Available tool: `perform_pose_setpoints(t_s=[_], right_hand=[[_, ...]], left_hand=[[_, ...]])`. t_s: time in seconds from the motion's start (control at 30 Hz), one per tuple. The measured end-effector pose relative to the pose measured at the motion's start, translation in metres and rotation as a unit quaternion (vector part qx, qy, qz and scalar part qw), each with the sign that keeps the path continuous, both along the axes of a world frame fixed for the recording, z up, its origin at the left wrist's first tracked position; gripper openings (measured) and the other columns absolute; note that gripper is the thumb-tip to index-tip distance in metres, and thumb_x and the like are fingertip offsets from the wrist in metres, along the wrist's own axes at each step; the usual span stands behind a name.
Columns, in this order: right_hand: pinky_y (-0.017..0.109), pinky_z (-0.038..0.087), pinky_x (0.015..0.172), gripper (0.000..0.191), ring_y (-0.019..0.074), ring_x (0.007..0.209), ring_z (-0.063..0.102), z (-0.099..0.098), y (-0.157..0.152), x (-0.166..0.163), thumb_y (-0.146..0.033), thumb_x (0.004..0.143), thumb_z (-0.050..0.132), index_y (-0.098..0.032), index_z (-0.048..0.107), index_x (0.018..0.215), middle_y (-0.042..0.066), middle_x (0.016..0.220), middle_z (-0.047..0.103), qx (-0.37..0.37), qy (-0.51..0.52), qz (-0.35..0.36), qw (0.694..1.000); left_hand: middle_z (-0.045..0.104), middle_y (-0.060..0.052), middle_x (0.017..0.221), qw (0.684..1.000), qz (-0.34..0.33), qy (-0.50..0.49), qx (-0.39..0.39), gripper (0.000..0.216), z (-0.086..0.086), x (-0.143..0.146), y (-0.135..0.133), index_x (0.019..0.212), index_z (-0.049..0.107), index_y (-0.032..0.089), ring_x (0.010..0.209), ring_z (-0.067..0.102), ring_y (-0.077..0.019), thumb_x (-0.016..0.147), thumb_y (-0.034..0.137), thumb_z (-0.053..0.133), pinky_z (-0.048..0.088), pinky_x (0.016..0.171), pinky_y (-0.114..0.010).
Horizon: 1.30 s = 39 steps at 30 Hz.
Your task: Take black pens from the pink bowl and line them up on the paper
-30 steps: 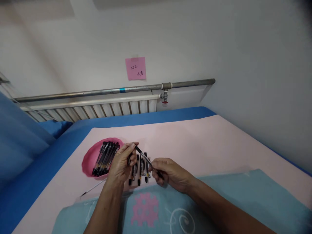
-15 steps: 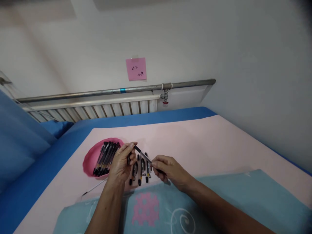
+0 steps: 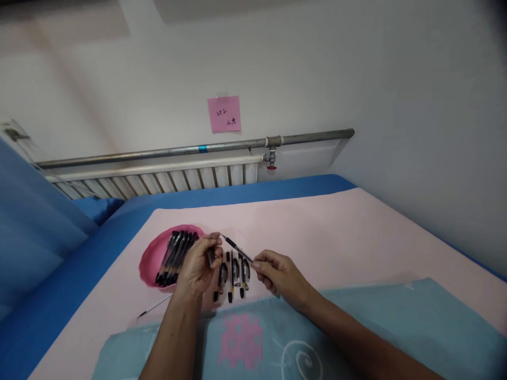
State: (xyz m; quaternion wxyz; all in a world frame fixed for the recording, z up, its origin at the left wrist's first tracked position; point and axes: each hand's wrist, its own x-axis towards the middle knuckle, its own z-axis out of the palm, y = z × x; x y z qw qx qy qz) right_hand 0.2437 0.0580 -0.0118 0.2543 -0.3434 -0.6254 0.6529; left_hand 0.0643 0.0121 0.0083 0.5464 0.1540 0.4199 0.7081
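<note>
My right hand (image 3: pixel 282 277) is closed around the rear of a pen (image 3: pixel 237 249) with a clear barrel and black grip. The pen slants up to the left, its bare tip close to the fingertips of my left hand (image 3: pixel 201 266). Whether the tip touches them I cannot tell. Those left fingers are curled, with a dark, partly see-through piece between them, too hidden to name. Below the held pen, several black-ended pens (image 3: pixel 230 285) and loose black caps (image 3: pixel 236 269) lie side by side on the pink surface. A pink bowl (image 3: pixel 147 264) with many black pens (image 3: pixel 174 258) stands left of my left hand.
A thin white refill (image 3: pixel 154 305) with a dark tip lies in front of the bowl. Along the near edge is a teal patterned cloth (image 3: pixel 368 316). The pink tabletop (image 3: pixel 317 232) borders a blue strip (image 3: pixel 245 191), with a radiator (image 3: pixel 190 178) and pipe behind.
The pen's front has come slightly away from my left fingertips, and its thin tip now shows. My right hand still grips the rear. The whole view has shifted a little.
</note>
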Motion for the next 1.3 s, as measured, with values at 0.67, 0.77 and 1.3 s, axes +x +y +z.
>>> perform_pose_setpoints(t_s=[0.67,0.77,1.3], right_hand=[[0.023,0.037,0.061,0.013,0.0129,0.066,0.051,-0.004,0.014,0.012,-0.022,0.073,0.052,-0.019,0.064,0.070,0.001,0.069,0.057,0.294,-0.153,0.065,0.941],[0.021,0.035,0.052,0.010,0.0115,0.056,0.051,-0.010,0.019,0.013,-0.020,0.072,0.050,-0.017,0.059,0.069,0.000,0.061,0.057,0.243,-0.219,0.032,0.945],[0.020,0.033,0.048,0.010,0.0104,0.051,0.051,-0.020,0.015,0.009,-0.014,0.067,0.047,-0.019,0.051,0.075,-0.003,0.055,0.055,0.227,-0.252,0.017,0.941]], left_hand=[[0.050,0.004,0.056,0.966,0.252,0.013,0.055,0.011,0.007,-0.051,-0.012,0.067,0.053,0.013,0.043,0.045,-0.0036,0.064,0.012,0.063,0.023,0.030,-0.011],[0.049,0.004,0.056,0.964,0.264,0.002,0.043,0.006,0.009,-0.057,-0.015,0.069,0.052,0.013,0.042,0.044,-0.0030,0.070,0.009,0.057,0.024,0.030,-0.011],[0.049,0.001,0.057,0.988,0.155,0.026,0.011,0.006,0.006,-0.036,-0.008,0.067,0.051,0.012,0.043,0.045,-0.0054,0.070,0.010,0.055,0.026,0.028,-0.012]])
